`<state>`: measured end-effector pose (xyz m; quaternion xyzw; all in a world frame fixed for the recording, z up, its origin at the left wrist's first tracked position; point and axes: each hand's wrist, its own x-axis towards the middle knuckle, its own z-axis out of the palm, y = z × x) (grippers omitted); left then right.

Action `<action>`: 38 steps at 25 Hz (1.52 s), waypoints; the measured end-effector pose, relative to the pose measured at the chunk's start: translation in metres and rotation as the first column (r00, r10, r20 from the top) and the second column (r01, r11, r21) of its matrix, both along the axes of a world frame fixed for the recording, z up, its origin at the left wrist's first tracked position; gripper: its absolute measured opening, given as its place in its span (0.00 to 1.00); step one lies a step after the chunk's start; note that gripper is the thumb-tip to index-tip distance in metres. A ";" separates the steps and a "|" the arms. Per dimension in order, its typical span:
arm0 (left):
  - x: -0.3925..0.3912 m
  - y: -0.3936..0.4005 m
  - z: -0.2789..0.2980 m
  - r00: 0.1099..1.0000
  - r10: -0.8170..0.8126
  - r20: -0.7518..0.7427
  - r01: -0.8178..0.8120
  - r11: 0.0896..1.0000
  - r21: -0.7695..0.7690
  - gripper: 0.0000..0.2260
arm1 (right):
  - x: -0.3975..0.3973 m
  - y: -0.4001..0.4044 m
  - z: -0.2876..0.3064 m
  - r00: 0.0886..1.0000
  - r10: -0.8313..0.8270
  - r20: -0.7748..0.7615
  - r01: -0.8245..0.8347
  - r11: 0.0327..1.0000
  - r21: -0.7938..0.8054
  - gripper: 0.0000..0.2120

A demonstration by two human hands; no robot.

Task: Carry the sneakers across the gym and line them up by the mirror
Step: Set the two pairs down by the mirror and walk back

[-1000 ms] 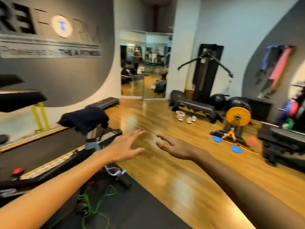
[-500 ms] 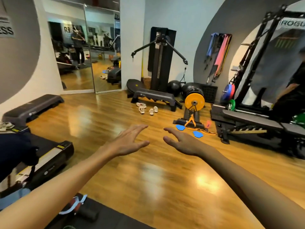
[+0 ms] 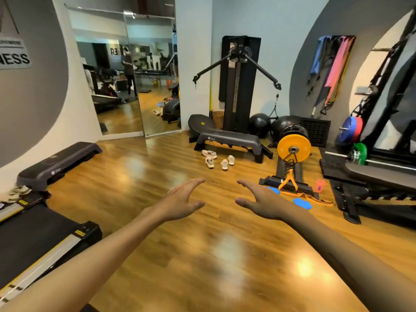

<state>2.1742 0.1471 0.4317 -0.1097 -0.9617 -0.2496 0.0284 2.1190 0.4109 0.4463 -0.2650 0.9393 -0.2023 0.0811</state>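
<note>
Head view: both arms reached forward over the wooden floor, palms turned inward and facing each other. The left hand had its grip apart, fingers spread and thumb out, holding nothing. The right hand was likewise spread wide and empty, well apart from the left.

The sneakers lay loose on the floor beyond the hands, four pale shoes in a scattered cluster just in front of the grey step platform and left of the yellow weight plate. They were not in a row; two pointed one way and two another. The mirror stood on the far wall to the left, well apart from the shoes, with a second step platform along the left wall and a treadmill at the lower left edge. Blue discs lay on the floor just past the right hand.

Against the picture from half a second before, the hands kept much the same open pose and spacing, and neither had taken anything up. The scene sat a little further right in the view: the mirror showed more fully, and the rack on the right was cut off more by the edge. The sneakers had not moved from their place by the step platform, and appeared somewhat nearer than a second ago
</note>
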 end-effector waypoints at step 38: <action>-1.168 -0.058 -0.151 0.968 -0.073 0.240 0.038 0.988 0.151 0.37 | -1.157 -0.065 -0.153 0.981 -0.089 0.174 0.071 0.992 0.108 0.47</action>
